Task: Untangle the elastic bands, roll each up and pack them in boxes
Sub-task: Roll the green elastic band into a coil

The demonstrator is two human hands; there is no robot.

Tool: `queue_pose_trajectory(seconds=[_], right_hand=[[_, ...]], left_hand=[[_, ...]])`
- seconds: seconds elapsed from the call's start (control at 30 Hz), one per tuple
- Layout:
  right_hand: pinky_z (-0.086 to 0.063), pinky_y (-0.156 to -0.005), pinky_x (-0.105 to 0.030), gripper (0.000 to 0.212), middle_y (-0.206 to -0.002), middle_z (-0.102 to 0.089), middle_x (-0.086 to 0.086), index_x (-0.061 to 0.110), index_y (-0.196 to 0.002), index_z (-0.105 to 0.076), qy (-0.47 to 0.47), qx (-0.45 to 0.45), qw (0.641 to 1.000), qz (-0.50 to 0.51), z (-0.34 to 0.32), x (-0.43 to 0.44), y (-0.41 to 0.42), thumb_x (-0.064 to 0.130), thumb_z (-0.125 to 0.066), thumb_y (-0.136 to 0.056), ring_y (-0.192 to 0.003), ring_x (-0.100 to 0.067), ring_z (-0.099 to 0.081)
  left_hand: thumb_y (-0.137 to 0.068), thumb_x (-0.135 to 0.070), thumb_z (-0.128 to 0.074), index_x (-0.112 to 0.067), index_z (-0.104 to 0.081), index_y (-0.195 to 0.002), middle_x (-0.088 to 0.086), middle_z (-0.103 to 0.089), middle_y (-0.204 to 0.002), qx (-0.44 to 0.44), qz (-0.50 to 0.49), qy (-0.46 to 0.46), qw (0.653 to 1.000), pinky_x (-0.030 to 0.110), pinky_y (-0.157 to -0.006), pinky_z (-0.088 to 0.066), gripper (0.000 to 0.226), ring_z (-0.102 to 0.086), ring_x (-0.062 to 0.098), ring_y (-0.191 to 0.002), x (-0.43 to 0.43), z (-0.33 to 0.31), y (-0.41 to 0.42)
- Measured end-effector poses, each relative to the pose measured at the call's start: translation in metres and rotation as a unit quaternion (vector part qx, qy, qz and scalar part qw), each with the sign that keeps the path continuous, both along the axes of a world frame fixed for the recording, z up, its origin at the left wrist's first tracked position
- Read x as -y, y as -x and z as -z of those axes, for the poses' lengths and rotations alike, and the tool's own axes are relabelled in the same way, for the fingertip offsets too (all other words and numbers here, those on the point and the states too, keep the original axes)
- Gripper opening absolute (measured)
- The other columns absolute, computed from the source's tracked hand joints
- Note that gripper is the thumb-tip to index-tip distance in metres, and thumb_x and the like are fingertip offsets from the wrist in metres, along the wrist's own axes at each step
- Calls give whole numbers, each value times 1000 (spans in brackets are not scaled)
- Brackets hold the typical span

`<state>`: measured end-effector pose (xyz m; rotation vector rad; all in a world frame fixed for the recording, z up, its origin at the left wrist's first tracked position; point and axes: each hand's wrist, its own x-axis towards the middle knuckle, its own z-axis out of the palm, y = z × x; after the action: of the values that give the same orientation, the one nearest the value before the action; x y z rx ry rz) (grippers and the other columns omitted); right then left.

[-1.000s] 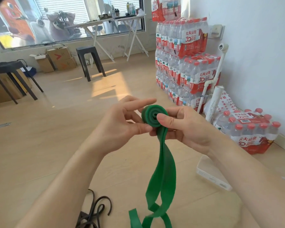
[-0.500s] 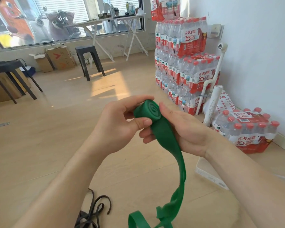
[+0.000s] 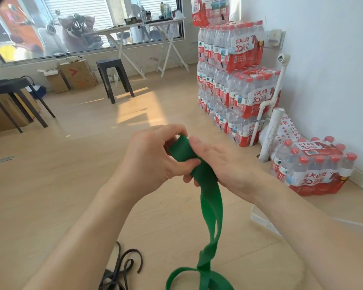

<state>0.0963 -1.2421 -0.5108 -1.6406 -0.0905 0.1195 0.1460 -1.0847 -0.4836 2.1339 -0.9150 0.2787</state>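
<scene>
Above the floor (image 3: pixel 71 185), centre of view: left hand (image 3: pixel 151 162) and right hand (image 3: pixel 222 164) both grasp the green band (image 3: pixel 210 191), whose rolled end sits between them. Left fingers curl over the roll and the thumb presses its near face; the right thumb lies along it and the right fingers close under the outgoing strip. The free tail hangs down, twisted near the lower edge of view, its end out of frame. Good rolling likely calls for flattening that twist before it reaches the roll, with edges aligned and tension even. Black bands (image 3: pixel 113 278) lie on the floor, apart from the tail. Box (image 3: pixel 260 219), partly hidden by the right forearm, lies near; bottle packs (image 3: pixel 314 170) stand at right; open floor ahead.
</scene>
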Motion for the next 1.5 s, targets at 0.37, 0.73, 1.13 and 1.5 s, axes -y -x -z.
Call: queue_pose_trajectory(seconds=[0.37, 0.73, 1.13, 1.5], right_hand=[[-49, -71, -30, 47, -74, -64, -6, 6, -88, -64, 2, 44, 997, -70, 2, 16, -1, 51, -51, -83, -73, -21, -59], [-50, -71, -27, 51, -84, -67, -11, 11, -98, -64, -126, -23, 969, -213, 2, 18, -1, 58, -58, -80, -71, -21, -58], [-45, -68, -12, 61, -75, -66, 10, 33, -129, -44, 301, 181, 931, 103, -1, -5, 7, 32, -77, -77, -77, -2, -60], [-52, -81, -32, 66, -86, -71, 9, 42, -140, -43, 340, 243, 906, 67, 3, -2, 1, 33, -73, -82, -85, -10, -65]], left_hand=[[-51, -21, -92, -29, -58, -103, -4, -60, -93, -124, 80, -3, 989, 35, -80, -52, 62, -57, 12, -89, 1, -3, -1], [-46, -24, -87, -15, -70, -104, 0, -75, -94, -188, 139, 48, 971, 42, -83, -52, 61, -68, 25, -92, -16, -12, -6], [-62, 7, -80, -29, -68, -85, -11, -74, -80, -176, 23, 72, 981, 16, -65, -54, 44, -70, 7, -72, -19, -12, -11], [-68, 1, -80, -32, -71, -88, -14, -73, -79, -147, 33, -33, 988, 21, -69, -54, 39, -69, 13, -76, -19, -9, -14]])
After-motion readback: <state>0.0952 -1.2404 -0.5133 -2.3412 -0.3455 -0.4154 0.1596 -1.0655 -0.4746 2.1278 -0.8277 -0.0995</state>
